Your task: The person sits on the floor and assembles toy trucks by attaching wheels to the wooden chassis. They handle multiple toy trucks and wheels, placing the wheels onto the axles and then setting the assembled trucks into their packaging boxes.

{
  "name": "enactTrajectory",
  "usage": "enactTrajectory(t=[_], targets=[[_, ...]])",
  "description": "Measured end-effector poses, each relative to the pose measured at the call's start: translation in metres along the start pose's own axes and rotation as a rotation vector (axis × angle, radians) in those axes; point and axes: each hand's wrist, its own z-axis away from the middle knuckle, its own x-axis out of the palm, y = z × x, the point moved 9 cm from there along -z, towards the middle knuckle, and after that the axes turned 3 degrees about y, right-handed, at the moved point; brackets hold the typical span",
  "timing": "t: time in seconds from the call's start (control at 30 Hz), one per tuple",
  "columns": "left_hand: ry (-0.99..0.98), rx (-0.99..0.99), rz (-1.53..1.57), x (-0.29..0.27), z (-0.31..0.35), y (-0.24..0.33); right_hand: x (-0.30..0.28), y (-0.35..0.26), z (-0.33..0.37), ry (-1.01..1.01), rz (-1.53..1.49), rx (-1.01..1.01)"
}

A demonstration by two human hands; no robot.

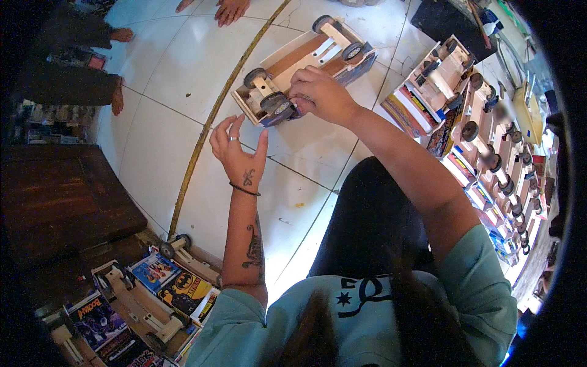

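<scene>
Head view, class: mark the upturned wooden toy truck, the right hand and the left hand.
wooden toy truck (299, 55), head view, on its bare underside board.
right hand (321, 93), head view, on the knuckles.
left hand (239, 156), head view, on its back.

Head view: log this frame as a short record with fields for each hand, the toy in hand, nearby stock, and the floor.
right hand: right hand pinches a wheel of the upturned wooden toy truck
left hand: left hand open, fingers spread, above the floor, holding nothing
stock right: row of wooden trucks
stock lower left: more trucks
floor: white tiles
others: another person's hand at top edge
</scene>
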Motion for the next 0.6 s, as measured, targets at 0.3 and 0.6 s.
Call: enactTrajectory(t=[0.3, 0.6], targets=[[-0.105, -0.048, -0.073, 0.029, -0.020, -0.011, 0.014, 0.009, 0.002, 0.117, 0.061, 0.095], [-0.103, 0.013, -0.121, 0.035, -0.032, -0.012, 0.015, 0.013, 0.003, 0.137, 0.133, 0.168]])
